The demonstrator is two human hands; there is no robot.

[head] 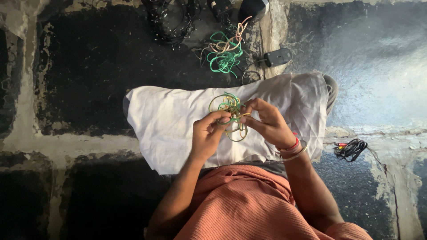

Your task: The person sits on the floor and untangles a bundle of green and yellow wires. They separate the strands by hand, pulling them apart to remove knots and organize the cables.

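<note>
the floor [89,66] was dark, worn stone with pale cracked seams. on it lay a tangle of green and pinkish wires [226,51], a heap of black cables [171,20], a small black box [277,57], and, off to one side, a coiled black cord [351,149].
</note>
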